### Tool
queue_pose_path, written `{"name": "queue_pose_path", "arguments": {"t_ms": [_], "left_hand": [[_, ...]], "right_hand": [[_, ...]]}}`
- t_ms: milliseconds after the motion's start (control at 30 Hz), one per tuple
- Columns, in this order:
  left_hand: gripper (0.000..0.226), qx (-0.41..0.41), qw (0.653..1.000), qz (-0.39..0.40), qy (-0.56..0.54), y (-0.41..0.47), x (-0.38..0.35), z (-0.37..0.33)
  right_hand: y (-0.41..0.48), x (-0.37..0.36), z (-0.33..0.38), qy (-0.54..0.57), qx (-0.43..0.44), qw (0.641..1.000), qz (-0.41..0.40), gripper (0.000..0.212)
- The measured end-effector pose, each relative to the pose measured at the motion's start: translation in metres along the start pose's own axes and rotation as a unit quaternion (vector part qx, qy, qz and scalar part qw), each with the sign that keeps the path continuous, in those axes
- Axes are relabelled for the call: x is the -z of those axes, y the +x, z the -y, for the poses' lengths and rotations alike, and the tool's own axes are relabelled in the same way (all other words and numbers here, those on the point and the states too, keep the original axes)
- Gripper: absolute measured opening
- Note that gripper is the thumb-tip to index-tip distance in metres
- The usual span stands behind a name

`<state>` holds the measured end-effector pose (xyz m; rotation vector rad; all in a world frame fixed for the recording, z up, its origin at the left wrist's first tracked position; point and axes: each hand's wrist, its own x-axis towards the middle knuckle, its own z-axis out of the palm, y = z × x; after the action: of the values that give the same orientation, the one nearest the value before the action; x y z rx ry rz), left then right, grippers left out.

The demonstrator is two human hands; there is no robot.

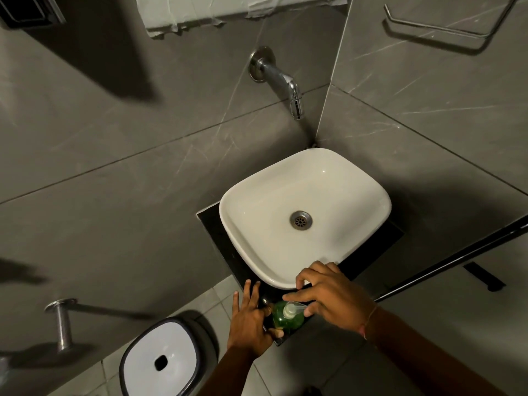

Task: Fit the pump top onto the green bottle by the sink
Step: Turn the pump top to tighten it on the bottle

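The green bottle [288,320] stands upright on the black counter [368,255], at its near corner in front of the white sink [257,224]. A clear pump top [291,308] sits on the bottle's neck, its spout pointing right. My left hand [250,321] steadies the bottle's left side, thumb under its near edge, other fingers spread. My right hand [328,295] reaches in from the right; its fingertips pinch the pump's spout end. The lower part of the bottle is hidden from above.
A chrome tap [285,84] juts from the grey tiled wall above the sink. A white-lidded bin [160,358] stands on the floor at lower left. A metal holder [61,321] sticks out of the left wall. A dark rail [457,258] runs along the right.
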<state>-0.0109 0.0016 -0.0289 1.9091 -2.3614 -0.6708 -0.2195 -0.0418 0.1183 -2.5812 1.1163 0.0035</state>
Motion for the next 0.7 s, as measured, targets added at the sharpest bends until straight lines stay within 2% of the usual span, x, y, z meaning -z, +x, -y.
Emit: {"name": "queue_pose_path", "arguments": {"t_ms": [200,367,467,600,700], "left_hand": [[0.058,-0.003,1.0,0.002,0.004,0.0,0.0,0.0],[0.058,-0.002,1.0,0.001,0.006,0.001,-0.002,0.001],[0.057,-0.006,1.0,-0.002,0.008,0.001,-0.003,0.001],[0.056,-0.008,1.0,-0.007,0.005,0.0,-0.003,0.002],[0.054,-0.009,1.0,-0.008,0.004,-0.001,-0.002,0.002]], "right_hand": [[0.014,0.001,0.004,-0.043,0.048,0.996,0.067,0.041],[0.011,0.001,0.005,-0.029,0.028,0.999,0.036,0.042],[0.002,-0.006,0.011,-0.011,-0.008,1.0,-0.01,0.048],[-0.011,-0.025,0.027,0.066,-0.113,0.987,-0.089,0.055],[-0.014,-0.032,0.031,0.097,-0.147,0.98,-0.093,0.065]]}}
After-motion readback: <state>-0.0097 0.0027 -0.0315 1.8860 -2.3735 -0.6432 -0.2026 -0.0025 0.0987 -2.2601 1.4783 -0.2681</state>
